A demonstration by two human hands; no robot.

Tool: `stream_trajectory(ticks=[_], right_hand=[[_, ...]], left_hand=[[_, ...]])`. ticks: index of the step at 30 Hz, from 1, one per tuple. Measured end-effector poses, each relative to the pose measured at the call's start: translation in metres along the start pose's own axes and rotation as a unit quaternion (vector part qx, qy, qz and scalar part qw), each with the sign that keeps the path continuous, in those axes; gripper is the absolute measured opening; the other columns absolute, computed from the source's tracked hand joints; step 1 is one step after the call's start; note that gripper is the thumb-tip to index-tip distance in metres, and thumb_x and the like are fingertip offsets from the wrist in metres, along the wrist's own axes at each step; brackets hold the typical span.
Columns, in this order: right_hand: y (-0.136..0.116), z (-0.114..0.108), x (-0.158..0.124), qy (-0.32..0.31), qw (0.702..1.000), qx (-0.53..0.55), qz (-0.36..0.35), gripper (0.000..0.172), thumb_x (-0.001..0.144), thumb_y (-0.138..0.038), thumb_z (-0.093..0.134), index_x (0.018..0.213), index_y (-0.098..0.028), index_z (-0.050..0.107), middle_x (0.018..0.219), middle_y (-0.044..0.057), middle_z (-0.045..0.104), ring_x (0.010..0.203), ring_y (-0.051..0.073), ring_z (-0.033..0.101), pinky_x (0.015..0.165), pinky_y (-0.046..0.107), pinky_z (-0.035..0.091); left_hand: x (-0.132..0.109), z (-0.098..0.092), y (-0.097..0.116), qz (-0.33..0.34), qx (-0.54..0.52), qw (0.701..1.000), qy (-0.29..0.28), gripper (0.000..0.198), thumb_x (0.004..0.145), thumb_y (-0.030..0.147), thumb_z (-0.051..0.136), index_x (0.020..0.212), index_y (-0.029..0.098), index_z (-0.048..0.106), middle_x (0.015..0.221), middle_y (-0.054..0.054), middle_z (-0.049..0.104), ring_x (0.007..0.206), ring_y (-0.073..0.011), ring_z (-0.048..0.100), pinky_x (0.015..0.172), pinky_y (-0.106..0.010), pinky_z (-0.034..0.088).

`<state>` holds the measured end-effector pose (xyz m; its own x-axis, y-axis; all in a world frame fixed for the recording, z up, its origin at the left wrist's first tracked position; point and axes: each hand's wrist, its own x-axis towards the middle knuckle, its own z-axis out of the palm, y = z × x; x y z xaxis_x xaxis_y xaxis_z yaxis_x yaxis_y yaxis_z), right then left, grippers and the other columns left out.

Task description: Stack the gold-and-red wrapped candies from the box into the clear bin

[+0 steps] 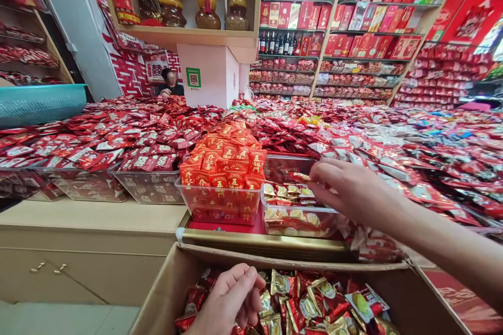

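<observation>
**Two hands, one carton, one tub at a crowded sweet counter**

A person's right hand (349, 188) reaches in from the right over a clear tub (275, 226) at the near edge of a wide display. Its thumb and fingertips are closed in a pinch on a small gold packet (301, 176), held just above the far rim of the tub. The tub is partly filled with packets of the same gold-and-red kind.

The left hand (230, 301) is low in the near centre, inside an open cardboard carton (165, 293). It rests knuckles-up on a heap of gold and red packets with the fingers curled under. Whether they have hold of anything cannot be told from this angle.

Just left of the clear tub, and touching it, stands a second tub (222, 204) heaped above its rim with orange-red packets. Further tubs of red sweets run on to the left above a beige cabinet (78, 251). Behind them, loose red-wrapped sweets cover the display from left to right.

A turquoise basket (39, 103) sits at the far left. In the far middle, another person (171, 84) sits beside a pink counter (208, 76) that bears a green code sign. Gourd-shaped bottles (207, 10) stand on the shelf above it. Wall shelves (353, 21) of red gift boxes and bottles fill the far right.
</observation>
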<state>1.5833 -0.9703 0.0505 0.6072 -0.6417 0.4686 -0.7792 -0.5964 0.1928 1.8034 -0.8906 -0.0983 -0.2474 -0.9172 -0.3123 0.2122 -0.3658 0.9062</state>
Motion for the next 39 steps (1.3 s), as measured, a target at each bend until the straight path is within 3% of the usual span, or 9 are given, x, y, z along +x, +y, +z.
stream_trajectory(ticks=[2, 4, 12, 20, 28, 33, 36, 39], right_hand=[[0.018, 0.012, 0.017, -0.130, 0.991, -0.027, 0.013, 0.016, 0.078, -0.022, 0.044, 0.068, -0.015, 0.054, 0.068, 0.005, 0.059, 0.059, 0.014, 0.053, 0.053, 0.024, 0.035], [0.028, 0.026, 0.029, -0.218, 0.975, -0.039, 0.010, 0.013, 0.074, -0.020, 0.046, 0.069, -0.015, 0.057, 0.067, 0.006, 0.061, 0.059, 0.014, 0.055, 0.051, 0.023, 0.033], [0.025, 0.058, 0.042, -0.402, 0.912, -0.070, 0.026, 0.023, 0.065, -0.014, 0.053, 0.084, -0.007, 0.065, 0.083, 0.016, 0.065, 0.072, 0.023, 0.061, 0.052, 0.025, 0.037], [0.030, 0.080, 0.035, -0.428, 0.903, -0.035, 0.020, 0.027, 0.064, -0.011, 0.052, 0.086, -0.004, 0.066, 0.086, 0.019, 0.065, 0.075, 0.025, 0.061, 0.055, 0.027, 0.039], [0.029, 0.089, 0.027, -0.466, 0.881, 0.054, 0.067, 0.019, 0.062, -0.007, 0.052, 0.066, -0.016, 0.068, 0.066, 0.005, 0.066, 0.059, 0.015, 0.058, 0.051, 0.023, 0.038], [0.019, 0.084, 0.024, -0.420, 0.886, 0.095, 0.173, 0.021, 0.064, -0.008, 0.052, 0.051, -0.017, 0.065, 0.052, 0.006, 0.061, 0.053, 0.016, 0.057, 0.048, 0.025, 0.037], [0.020, 0.086, 0.023, -0.402, 0.892, 0.089, 0.186, 0.021, 0.065, -0.007, 0.050, 0.052, -0.016, 0.065, 0.055, 0.008, 0.062, 0.054, 0.017, 0.057, 0.048, 0.025, 0.037], [0.026, 0.087, 0.026, -0.397, 0.904, 0.060, 0.145, 0.020, 0.065, -0.006, 0.048, 0.061, -0.014, 0.066, 0.067, 0.011, 0.065, 0.059, 0.017, 0.059, 0.048, 0.024, 0.036]], left_hand=[[0.001, -0.001, -0.002, 0.002, 0.007, 1.000, -0.004, 0.044, 0.065, 0.057, 0.058, 0.069, 0.014, 0.056, 0.049, 0.003, 0.055, 0.037, -0.0043, 0.044, 0.037, -0.015, 0.023], [0.003, -0.003, -0.003, 0.002, 0.015, 1.000, -0.013, 0.044, 0.064, 0.057, 0.058, 0.069, 0.014, 0.055, 0.048, 0.003, 0.054, 0.037, -0.0039, 0.044, 0.036, -0.014, 0.022], [0.006, -0.005, -0.008, -0.006, 0.099, 0.994, -0.036, 0.050, 0.060, 0.064, 0.056, 0.070, 0.014, 0.052, 0.049, 0.003, 0.053, 0.037, -0.0049, 0.043, 0.035, -0.015, 0.022], [0.004, -0.006, -0.012, -0.029, 0.100, 0.993, -0.054, 0.045, 0.061, 0.059, 0.059, 0.069, 0.015, 0.048, 0.051, 0.005, 0.050, 0.041, -0.0046, 0.039, 0.040, -0.016, 0.026], [-0.003, 0.003, 0.000, -0.026, 0.138, 0.989, -0.044, 0.048, 0.057, 0.061, 0.060, 0.067, 0.015, 0.050, 0.051, 0.004, 0.051, 0.043, -0.0060, 0.041, 0.043, -0.018, 0.028], [-0.002, 0.003, 0.000, -0.022, 0.150, 0.987, -0.048, 0.048, 0.057, 0.062, 0.059, 0.067, 0.016, 0.050, 0.050, 0.003, 0.050, 0.042, -0.0073, 0.041, 0.043, -0.019, 0.029], [-0.001, 0.002, -0.002, -0.016, 0.157, 0.986, -0.053, 0.048, 0.057, 0.062, 0.059, 0.067, 0.016, 0.050, 0.051, 0.003, 0.050, 0.045, -0.0084, 0.041, 0.046, -0.020, 0.031], [0.001, 0.000, -0.007, -0.003, 0.176, 0.983, -0.058, 0.046, 0.057, 0.059, 0.060, 0.068, 0.015, 0.051, 0.051, 0.003, 0.048, 0.048, -0.0094, 0.040, 0.049, -0.021, 0.031]])
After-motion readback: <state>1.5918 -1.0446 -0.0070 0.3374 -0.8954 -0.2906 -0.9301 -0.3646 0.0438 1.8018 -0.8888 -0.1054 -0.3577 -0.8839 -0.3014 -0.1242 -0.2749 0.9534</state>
